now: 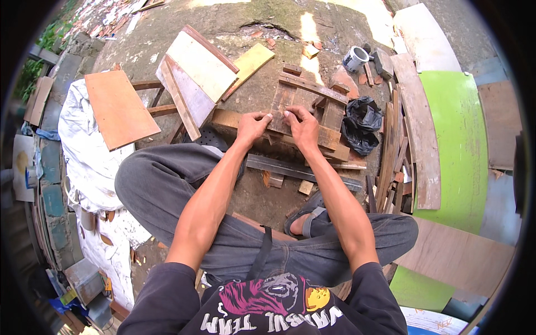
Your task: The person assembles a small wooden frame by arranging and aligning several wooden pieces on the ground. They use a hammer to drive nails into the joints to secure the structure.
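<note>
Close together in the middle of the head view, both my hands are over a low stand of rough brown planks (329, 135). My left hand (253, 128) is closed, thumb and forefinger pinched at the left edge of an upright-lying plank (283, 95). My right hand (303, 129) is closed too, its fingertips bent together over the same plank, a short gap from the left. Whatever is between the fingers of either hand is too small to make out. A wooden crosspiece (312, 86) lies across the stand's far end.
At the left lean a white panel (201, 58), an orange-brown board (120, 109) and a white sheet (84, 151). Rightward are a paint can (355, 59), a black plastic bag (363, 120), stacked wood strips (391, 151) and a green panel (455, 139). A dark metal bar (301, 170) lies before the stand.
</note>
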A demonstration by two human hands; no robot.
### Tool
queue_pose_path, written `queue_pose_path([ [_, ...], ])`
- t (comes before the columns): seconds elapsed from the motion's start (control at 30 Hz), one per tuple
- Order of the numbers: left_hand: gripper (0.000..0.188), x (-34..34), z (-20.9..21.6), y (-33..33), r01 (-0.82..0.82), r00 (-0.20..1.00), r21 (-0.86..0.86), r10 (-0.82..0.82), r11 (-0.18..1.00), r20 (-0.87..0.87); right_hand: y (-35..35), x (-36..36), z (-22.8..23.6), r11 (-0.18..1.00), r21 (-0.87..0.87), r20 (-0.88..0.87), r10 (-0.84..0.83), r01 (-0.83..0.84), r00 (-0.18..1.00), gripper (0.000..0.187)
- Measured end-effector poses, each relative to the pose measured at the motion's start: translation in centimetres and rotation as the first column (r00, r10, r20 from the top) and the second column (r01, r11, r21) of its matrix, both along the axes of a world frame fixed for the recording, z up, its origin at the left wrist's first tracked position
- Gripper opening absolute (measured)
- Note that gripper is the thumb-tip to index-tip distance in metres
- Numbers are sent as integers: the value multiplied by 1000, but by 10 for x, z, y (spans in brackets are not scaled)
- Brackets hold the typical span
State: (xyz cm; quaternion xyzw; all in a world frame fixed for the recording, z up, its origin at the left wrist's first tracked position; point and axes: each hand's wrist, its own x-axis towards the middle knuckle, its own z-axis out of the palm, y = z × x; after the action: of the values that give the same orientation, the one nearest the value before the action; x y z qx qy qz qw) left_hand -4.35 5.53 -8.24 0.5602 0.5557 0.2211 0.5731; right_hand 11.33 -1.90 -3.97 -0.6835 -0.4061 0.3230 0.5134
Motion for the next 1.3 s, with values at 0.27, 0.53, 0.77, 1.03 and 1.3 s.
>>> queue_pose_path([
  [0.27, 44, -1, 7, -10, 100, 995, 227, -99, 969, -13, -10, -1, 1, 1000, 22, 74, -9, 8, 997, 14],
  [0.53, 38, 1, 9, -9, 114, 993, 119, -108, 986, -56, -12, 3, -7, 1000, 14, 68, 7, -8, 998, 17],
  [0.77, 40, 6, 4, -11, 86, 996, 159, -80, 984, -45, -11, 1, -17, 998, 55, 44, -35, 33, 998, 16],
  [1.03, 41, 4, -7, -5, 48, 999, 46, -49, 998, 1, -13, 3, -20, 998, 57, -92, -16, 22, 996, 15],
  [1.3, 29, 2, -2, -1, 75, 996, -8, -74, 997, 40, -15, 0, -19, 998, 55, 47, -44, 41, 998, 14],
])
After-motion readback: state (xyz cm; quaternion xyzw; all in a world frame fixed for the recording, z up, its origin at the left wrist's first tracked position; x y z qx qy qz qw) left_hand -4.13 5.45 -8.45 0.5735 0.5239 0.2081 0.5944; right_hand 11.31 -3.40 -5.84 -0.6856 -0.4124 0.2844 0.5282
